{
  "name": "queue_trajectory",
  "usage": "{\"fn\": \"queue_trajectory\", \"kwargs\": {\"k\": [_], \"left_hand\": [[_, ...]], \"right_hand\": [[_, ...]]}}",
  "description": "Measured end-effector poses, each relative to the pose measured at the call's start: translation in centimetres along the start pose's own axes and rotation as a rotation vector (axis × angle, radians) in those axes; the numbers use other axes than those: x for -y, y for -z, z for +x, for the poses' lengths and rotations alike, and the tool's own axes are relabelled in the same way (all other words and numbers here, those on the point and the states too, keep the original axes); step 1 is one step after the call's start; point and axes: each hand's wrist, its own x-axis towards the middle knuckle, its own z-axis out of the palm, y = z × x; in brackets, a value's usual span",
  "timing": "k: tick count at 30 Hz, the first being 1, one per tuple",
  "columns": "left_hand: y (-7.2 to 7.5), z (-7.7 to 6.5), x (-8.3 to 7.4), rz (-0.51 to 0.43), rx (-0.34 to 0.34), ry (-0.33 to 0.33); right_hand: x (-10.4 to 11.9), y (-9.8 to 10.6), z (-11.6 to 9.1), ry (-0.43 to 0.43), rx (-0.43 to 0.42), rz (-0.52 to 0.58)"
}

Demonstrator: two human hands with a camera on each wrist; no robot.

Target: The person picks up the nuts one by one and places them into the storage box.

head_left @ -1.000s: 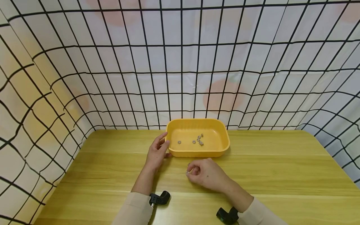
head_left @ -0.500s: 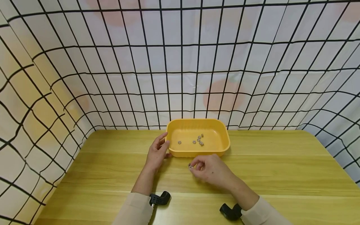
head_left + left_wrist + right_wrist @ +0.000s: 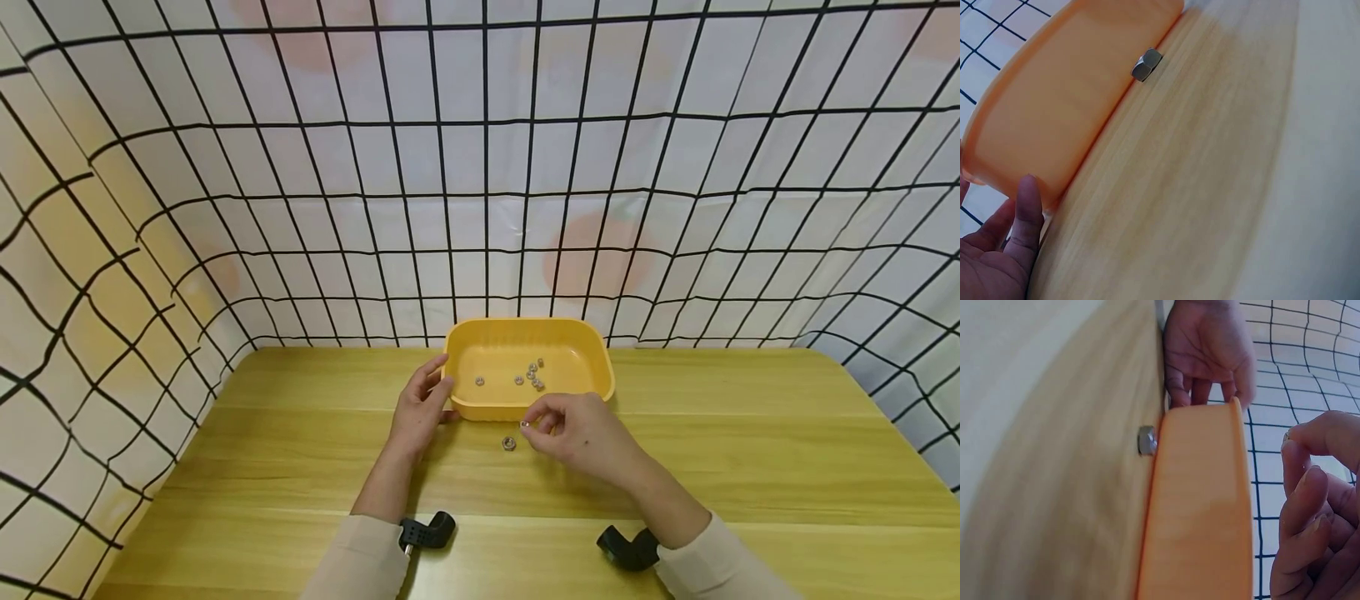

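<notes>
My left hand (image 3: 417,410) rests against the left end of a yellow plastic bin (image 3: 487,412); its thumb (image 3: 1027,206) touches the wall, and the fingers lie loosely along that end. Between thumb and index fingertip, my right hand (image 3: 581,435) pinches a small metal nut (image 3: 524,425) just before the bin's front rim. In the right wrist view the fingertips (image 3: 1291,440) nearly hide this nut. A larger hex nut (image 3: 509,443) lies on the table close to the bin's front wall, left of the right hand. Several small nuts (image 3: 519,380) are scattered on the bin's floor.
The wooden table (image 3: 315,467) reaches back to a white cloth backdrop with a black grid (image 3: 480,225), close behind the bin. Black wrist mounts (image 3: 427,531) sit at both sleeve cuffs.
My right hand has moved up and right to the bin's front rim with the small nut. The larger nut on the table has come into full view. My left hand has stayed in place.
</notes>
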Motion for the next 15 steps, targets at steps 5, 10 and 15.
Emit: {"fn": "queue_trajectory", "kwargs": {"k": [5,10,15], "left_hand": [[0.0,0.0,0.1,-0.002,-0.002,0.001],[0.0,0.1,0.1,-0.007,-0.001,0.007],[0.0,0.1,0.1,-0.01,0.001,0.004]], "right_hand": [[0.1,0.9,0.2,-0.006,-0.016,-0.004],[0.1,1.5,0.5,-0.032,-0.024,-0.036],[0.1,2.0,0.9,-0.033,-0.041,-0.086]]}}
